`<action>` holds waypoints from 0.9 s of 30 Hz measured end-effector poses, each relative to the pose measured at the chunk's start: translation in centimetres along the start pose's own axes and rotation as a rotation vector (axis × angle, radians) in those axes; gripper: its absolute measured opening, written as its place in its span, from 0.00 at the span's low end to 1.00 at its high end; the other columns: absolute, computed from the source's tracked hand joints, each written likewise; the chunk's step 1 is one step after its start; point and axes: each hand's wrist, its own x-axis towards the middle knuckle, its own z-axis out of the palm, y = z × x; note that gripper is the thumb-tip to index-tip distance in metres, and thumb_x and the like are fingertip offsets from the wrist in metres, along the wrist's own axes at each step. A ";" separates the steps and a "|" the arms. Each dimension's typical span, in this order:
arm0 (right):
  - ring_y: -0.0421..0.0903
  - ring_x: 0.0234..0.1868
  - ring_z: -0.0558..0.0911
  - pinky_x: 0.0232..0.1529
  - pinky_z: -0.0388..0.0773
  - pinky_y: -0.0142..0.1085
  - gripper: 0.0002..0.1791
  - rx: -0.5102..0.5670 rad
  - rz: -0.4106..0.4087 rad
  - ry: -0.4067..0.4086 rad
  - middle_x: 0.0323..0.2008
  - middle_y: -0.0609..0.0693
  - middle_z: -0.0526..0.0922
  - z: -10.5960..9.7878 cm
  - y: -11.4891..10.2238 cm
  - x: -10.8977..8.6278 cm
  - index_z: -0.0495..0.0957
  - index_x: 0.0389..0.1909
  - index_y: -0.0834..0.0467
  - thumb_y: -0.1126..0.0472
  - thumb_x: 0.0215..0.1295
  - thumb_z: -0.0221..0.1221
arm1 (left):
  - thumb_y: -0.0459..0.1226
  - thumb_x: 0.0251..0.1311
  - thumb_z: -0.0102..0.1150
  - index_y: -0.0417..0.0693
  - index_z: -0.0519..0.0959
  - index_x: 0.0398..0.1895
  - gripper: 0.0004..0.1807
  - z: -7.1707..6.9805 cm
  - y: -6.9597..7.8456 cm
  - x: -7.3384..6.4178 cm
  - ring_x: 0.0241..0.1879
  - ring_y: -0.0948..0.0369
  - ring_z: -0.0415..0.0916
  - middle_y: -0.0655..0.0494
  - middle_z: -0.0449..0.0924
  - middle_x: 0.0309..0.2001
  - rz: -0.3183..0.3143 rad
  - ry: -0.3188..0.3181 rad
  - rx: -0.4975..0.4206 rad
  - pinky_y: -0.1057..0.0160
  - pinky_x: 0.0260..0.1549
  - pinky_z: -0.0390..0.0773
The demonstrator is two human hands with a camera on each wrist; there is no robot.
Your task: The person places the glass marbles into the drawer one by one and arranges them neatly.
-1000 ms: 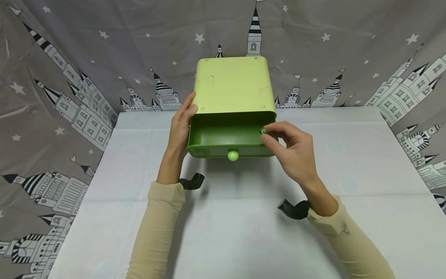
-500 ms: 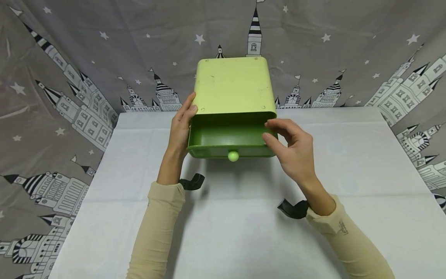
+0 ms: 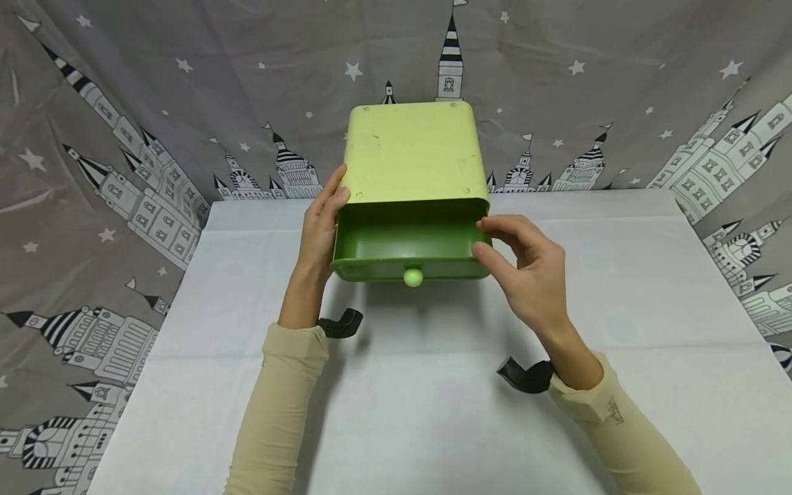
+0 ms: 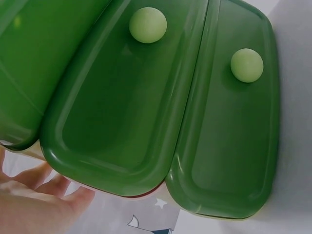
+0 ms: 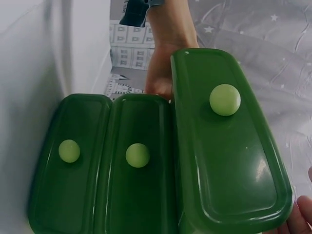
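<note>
A small lime-topped drawer cabinet stands at the far side of the table. Its dark green top drawer is pulled out, with a round light green knob on the front. My left hand lies along the cabinet's left side, fingers extended against it. At the drawer's right front corner is my right hand, thumb and index finger apart with nothing visible between them. Its fingertips also show beside the drawer in the right wrist view. No loose object shows in the visible part of the drawer.
Below the pulled-out drawer are a middle drawer and a bottom drawer, both pushed in. A white cloth covers the table. Behind it hangs a grey curtain printed with castles and stars.
A small green glass ball pinched in my right fingers one second ago has left them over the drawer and is out of sight. The right hand has since drawn slightly right; the left stays put.
</note>
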 end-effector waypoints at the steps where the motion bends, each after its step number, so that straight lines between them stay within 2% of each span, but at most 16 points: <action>1: 0.58 0.48 0.79 0.57 0.75 0.42 0.15 -0.006 0.000 0.006 0.44 0.63 0.81 0.0 0.0 -0.1 0.79 0.45 0.76 0.82 0.54 0.62 | 0.41 0.72 0.50 0.52 0.62 0.76 0.29 0.0 0.0 0.0 0.71 0.63 0.56 0.59 0.59 0.74 0.001 0.001 0.002 0.62 0.65 0.62; 6: 0.55 0.57 0.75 0.63 0.69 0.44 0.22 -0.041 -0.002 0.022 0.52 0.65 0.77 -0.3 0.0 -0.2 0.76 0.52 0.78 0.83 0.52 0.62 | 0.41 0.72 0.50 0.51 0.62 0.76 0.30 0.0 0.0 0.0 0.71 0.63 0.56 0.59 0.59 0.74 0.003 0.000 0.000 0.62 0.65 0.62; 9: 0.55 0.64 0.69 0.67 0.63 0.46 0.29 -0.032 0.015 -0.004 0.60 0.66 0.73 -0.4 0.2 -0.3 0.72 0.58 0.78 0.85 0.51 0.61 | 0.42 0.72 0.50 0.51 0.62 0.76 0.30 0.0 -0.1 0.1 0.71 0.63 0.57 0.59 0.59 0.74 0.005 -0.003 -0.001 0.62 0.65 0.62; 12: 0.53 0.70 0.64 0.71 0.56 0.46 0.36 -0.023 0.045 -0.055 0.66 0.61 0.68 -0.4 0.6 -0.5 0.67 0.64 0.76 0.84 0.51 0.63 | 0.42 0.72 0.50 0.52 0.62 0.76 0.30 -0.1 -0.2 0.1 0.71 0.63 0.57 0.59 0.60 0.74 0.006 0.000 0.007 0.62 0.65 0.61; 15: 0.49 0.74 0.57 0.72 0.52 0.44 0.42 -0.054 0.068 -0.116 0.72 0.54 0.61 -0.5 1.0 -0.7 0.60 0.71 0.72 0.78 0.54 0.67 | 0.42 0.72 0.50 0.51 0.62 0.76 0.29 -0.1 -0.3 0.1 0.71 0.63 0.56 0.59 0.60 0.74 0.011 0.001 0.006 0.62 0.65 0.61; 18: 0.46 0.76 0.50 0.73 0.48 0.42 0.48 -0.090 0.092 -0.168 0.76 0.50 0.53 -0.5 1.5 -0.8 0.53 0.75 0.67 0.62 0.59 0.70 | 0.42 0.72 0.49 0.51 0.62 0.76 0.30 -0.1 -0.3 0.1 0.71 0.63 0.56 0.58 0.60 0.74 0.014 -0.001 -0.002 0.63 0.65 0.61; 20: 0.43 0.77 0.46 0.74 0.46 0.41 0.53 -0.119 0.123 -0.190 0.77 0.49 0.49 -0.5 1.8 -0.7 0.49 0.77 0.63 0.51 0.60 0.70 | 0.41 0.72 0.49 0.50 0.62 0.76 0.29 0.0 -0.3 0.1 0.71 0.63 0.57 0.59 0.60 0.74 0.014 0.000 -0.004 0.63 0.65 0.61; 22: 0.43 0.77 0.43 0.74 0.44 0.41 0.57 -0.143 0.155 -0.206 0.78 0.50 0.45 -0.4 2.0 -0.7 0.46 0.78 0.62 0.45 0.58 0.69 | 0.41 0.72 0.49 0.50 0.62 0.76 0.29 0.0 -0.2 0.1 0.71 0.63 0.57 0.59 0.59 0.74 0.014 0.001 -0.005 0.63 0.65 0.61; 24: 0.42 0.77 0.41 0.74 0.42 0.42 0.60 -0.152 0.190 -0.218 0.78 0.51 0.42 -0.2 2.0 -0.6 0.42 0.78 0.63 0.46 0.58 0.69 | 0.41 0.72 0.49 0.50 0.62 0.76 0.29 0.0 -0.2 0.1 0.71 0.63 0.57 0.59 0.59 0.74 0.014 0.002 -0.004 0.63 0.65 0.61; 27: 0.43 0.77 0.38 0.74 0.38 0.45 0.59 -0.146 0.229 -0.240 0.78 0.54 0.38 0.2 1.1 -0.4 0.38 0.78 0.64 0.52 0.60 0.70 | 0.42 0.72 0.49 0.50 0.62 0.76 0.29 0.0 -0.2 0.1 0.71 0.63 0.57 0.58 0.59 0.74 0.017 0.000 -0.005 0.63 0.65 0.61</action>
